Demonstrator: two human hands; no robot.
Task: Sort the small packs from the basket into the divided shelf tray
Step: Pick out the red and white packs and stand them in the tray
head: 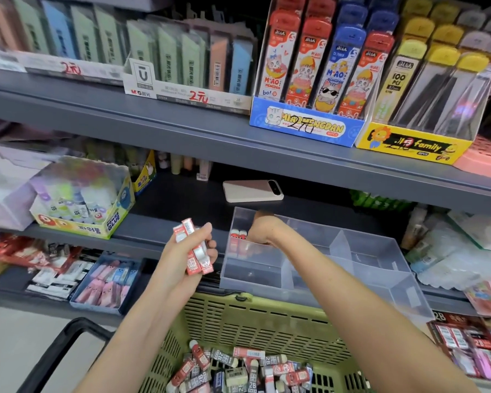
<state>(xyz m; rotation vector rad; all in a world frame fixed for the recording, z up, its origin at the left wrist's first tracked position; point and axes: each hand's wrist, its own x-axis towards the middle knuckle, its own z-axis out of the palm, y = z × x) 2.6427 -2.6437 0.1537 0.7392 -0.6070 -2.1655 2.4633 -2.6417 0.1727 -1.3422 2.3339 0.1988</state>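
Red packs between green basket and clear tray.
Left hand grips about four, fanned between thumb and fingers; right hand is inside the tray's far compartment beside two packs, fingers hidden, so I cannot tell what it holds. Under both forearms lies a heap past counting. They look light, stiff, slick-wrapped: pinch across the long sides.
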